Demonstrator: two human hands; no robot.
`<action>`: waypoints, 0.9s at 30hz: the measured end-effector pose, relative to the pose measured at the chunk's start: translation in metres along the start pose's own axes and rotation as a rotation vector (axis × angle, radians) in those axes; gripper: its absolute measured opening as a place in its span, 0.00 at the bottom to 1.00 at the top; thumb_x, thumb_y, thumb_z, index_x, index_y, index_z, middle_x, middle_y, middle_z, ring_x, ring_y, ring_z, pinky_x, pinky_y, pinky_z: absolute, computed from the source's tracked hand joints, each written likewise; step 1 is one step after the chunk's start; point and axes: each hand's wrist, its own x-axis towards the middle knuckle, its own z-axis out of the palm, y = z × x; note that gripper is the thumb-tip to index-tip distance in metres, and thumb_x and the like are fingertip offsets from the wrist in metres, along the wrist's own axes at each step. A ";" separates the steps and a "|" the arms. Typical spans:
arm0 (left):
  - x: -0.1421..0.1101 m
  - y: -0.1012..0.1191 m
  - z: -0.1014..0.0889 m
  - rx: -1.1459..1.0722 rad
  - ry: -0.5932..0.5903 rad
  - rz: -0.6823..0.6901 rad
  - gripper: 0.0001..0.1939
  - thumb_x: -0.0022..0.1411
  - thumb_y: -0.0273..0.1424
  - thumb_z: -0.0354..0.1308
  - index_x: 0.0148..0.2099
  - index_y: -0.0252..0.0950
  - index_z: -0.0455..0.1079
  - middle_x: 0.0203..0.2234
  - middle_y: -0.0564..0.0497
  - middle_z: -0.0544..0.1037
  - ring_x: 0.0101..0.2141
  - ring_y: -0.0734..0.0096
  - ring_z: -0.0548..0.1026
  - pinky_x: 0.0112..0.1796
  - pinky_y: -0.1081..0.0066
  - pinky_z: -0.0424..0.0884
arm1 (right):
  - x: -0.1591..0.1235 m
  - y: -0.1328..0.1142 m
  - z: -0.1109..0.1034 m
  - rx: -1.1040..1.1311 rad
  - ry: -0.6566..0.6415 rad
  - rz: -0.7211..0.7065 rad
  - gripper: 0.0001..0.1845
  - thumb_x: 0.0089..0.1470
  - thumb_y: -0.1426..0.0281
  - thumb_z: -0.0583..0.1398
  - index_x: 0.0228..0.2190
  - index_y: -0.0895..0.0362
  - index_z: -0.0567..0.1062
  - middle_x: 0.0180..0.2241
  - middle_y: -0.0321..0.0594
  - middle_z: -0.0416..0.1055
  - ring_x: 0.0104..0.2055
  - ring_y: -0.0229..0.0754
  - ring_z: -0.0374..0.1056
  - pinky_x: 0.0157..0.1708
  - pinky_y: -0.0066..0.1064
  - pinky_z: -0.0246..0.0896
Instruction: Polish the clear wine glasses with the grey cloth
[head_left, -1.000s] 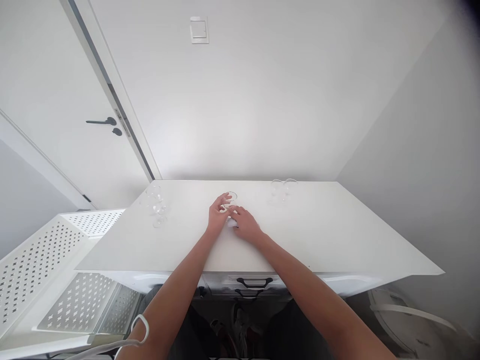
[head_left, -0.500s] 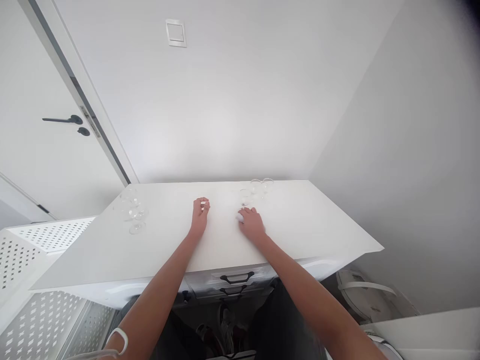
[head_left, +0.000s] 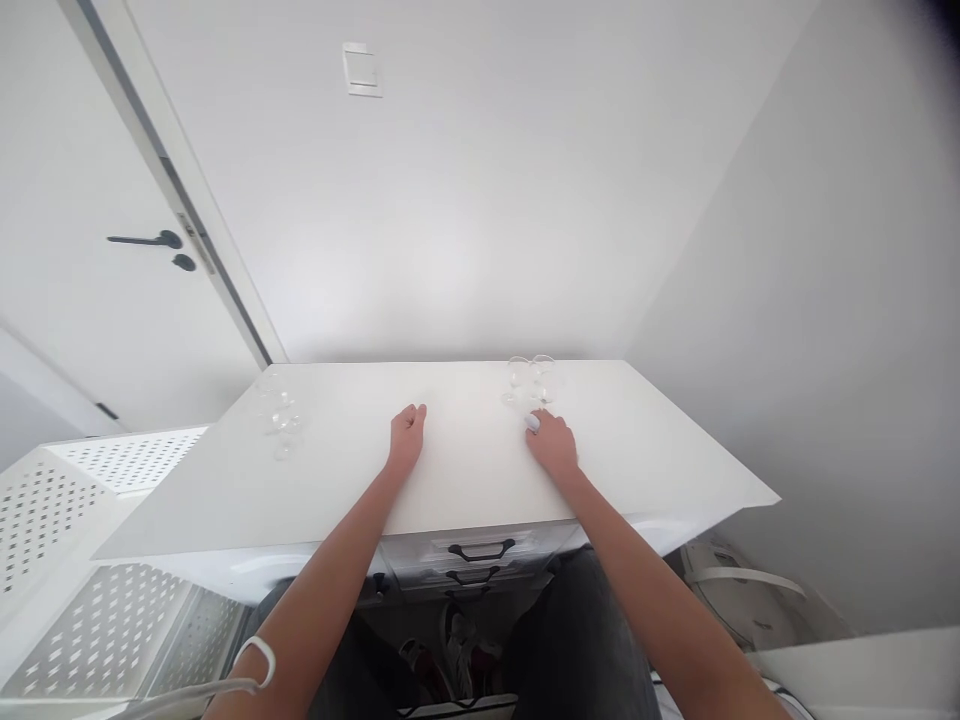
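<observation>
left hand (head_left: 407, 437) curled, right hand (head_left: 553, 441) perhaps touching glass (head_left: 545, 390)

No text, label, brand, number or sign can be read. At the near right, beside the cabinet (head_left: 645, 530), a small dark mark (head_left: 762, 627) stands on the round white object (head_left: 739, 608); it is too small and blurred to tell whether it is made of letters, figures or a logo.
</observation>
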 end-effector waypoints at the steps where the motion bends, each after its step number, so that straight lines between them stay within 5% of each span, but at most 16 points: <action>1: -0.004 0.003 -0.003 0.001 0.030 -0.004 0.30 0.67 0.48 0.56 0.24 0.40 0.43 0.23 0.55 0.49 0.25 0.71 0.48 0.27 0.67 0.50 | 0.000 0.001 0.000 0.003 0.005 -0.008 0.22 0.61 0.70 0.52 0.55 0.55 0.72 0.55 0.46 0.72 0.50 0.52 0.65 0.44 0.38 0.58; 7: -0.042 0.020 -0.052 0.007 0.381 0.178 0.24 0.72 0.46 0.49 0.26 0.40 0.51 0.23 0.54 0.53 0.25 0.70 0.55 0.28 0.68 0.58 | 0.003 0.007 0.006 0.000 -0.004 0.002 0.24 0.61 0.67 0.52 0.56 0.55 0.71 0.57 0.49 0.71 0.50 0.54 0.67 0.45 0.40 0.61; 12: -0.047 0.019 -0.124 -0.252 0.830 0.056 0.13 0.72 0.47 0.46 0.44 0.43 0.57 0.25 0.57 0.61 0.23 0.74 0.60 0.24 0.74 0.58 | -0.002 0.004 0.006 -0.069 0.029 0.046 0.27 0.62 0.65 0.51 0.60 0.56 0.69 0.64 0.55 0.61 0.53 0.56 0.67 0.46 0.41 0.61; 17: -0.026 0.007 -0.174 -0.594 0.707 -0.374 0.20 0.71 0.51 0.45 0.56 0.46 0.51 0.32 0.49 0.76 0.19 0.75 0.66 0.22 0.74 0.63 | -0.007 -0.002 0.006 -0.116 0.051 0.032 0.23 0.63 0.64 0.52 0.56 0.56 0.72 0.65 0.54 0.58 0.51 0.54 0.69 0.43 0.40 0.62; 23: -0.007 0.003 -0.181 -0.765 0.563 -0.435 0.24 0.72 0.53 0.42 0.61 0.46 0.51 0.39 0.42 0.80 0.20 0.74 0.69 0.20 0.75 0.64 | -0.012 -0.005 0.003 -0.138 0.073 0.012 0.20 0.63 0.65 0.52 0.51 0.57 0.74 0.62 0.55 0.61 0.51 0.53 0.68 0.42 0.39 0.62; 27: -0.004 0.003 -0.180 -0.753 0.522 -0.398 0.21 0.72 0.52 0.43 0.56 0.44 0.59 0.40 0.41 0.81 0.21 0.72 0.72 0.21 0.74 0.67 | -0.019 -0.007 0.001 -0.159 0.100 0.002 0.17 0.63 0.62 0.52 0.45 0.58 0.74 0.52 0.54 0.67 0.46 0.52 0.69 0.40 0.39 0.61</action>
